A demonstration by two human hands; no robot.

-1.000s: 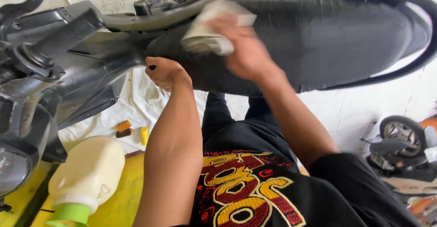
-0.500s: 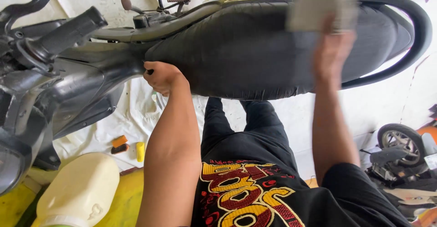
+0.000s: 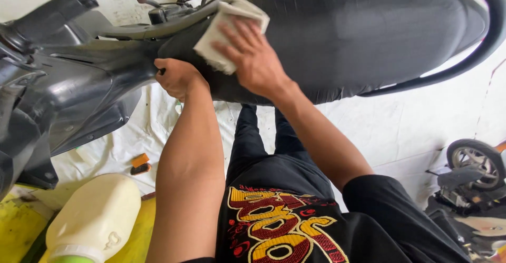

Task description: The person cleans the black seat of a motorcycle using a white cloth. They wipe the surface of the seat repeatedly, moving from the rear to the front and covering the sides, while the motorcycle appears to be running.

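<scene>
A black motorcycle seat stretches across the top of the view. My right hand presses a folded whitish cloth flat against the seat's front end. My left hand is closed around the seat's lower front edge, next to the dark grey body panel. My legs in black trousers show below the seat.
A cream plastic jug with a green cap stands at lower left on a yellow surface. A small orange and black object lies on the white floor sheet. A small wheeled machine sits at the right. A black handlebar grip juts in at upper left.
My right hand carried the cloth from the seat's front to its rear end and has now come back to the front. My left hand kept its grip on the seat edge.
</scene>
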